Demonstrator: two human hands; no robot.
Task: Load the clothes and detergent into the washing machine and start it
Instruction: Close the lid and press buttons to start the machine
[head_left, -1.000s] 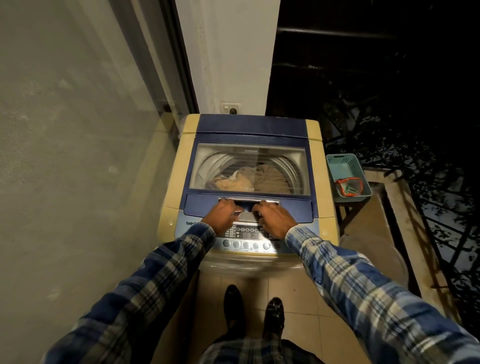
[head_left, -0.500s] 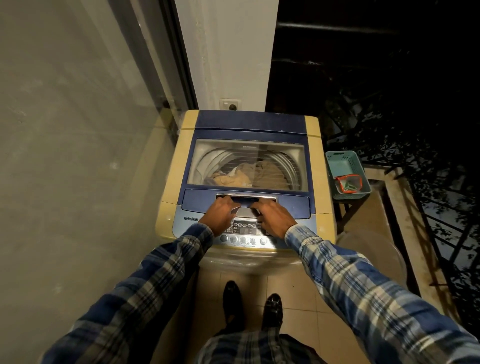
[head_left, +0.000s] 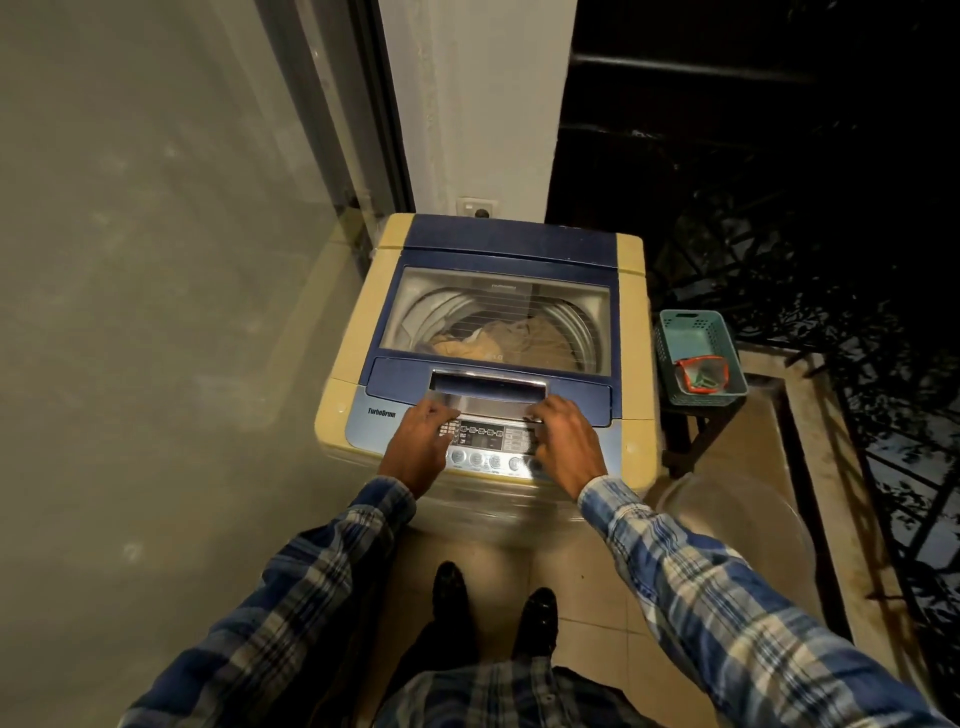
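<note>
My hands had slid back off the lid handle (head_left: 488, 391), left hand (head_left: 422, 448) and right hand (head_left: 563, 441) spread empty over the control panel (head_left: 485, 439) at lower centre, so I judged one deliberate fingertip press on the start button best.

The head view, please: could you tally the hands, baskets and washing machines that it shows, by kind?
Bare hands: 2, left and right.
Teal plastic baskets: 1.
Blue and cream top-loading washing machines: 1.
Total: 4.
</note>
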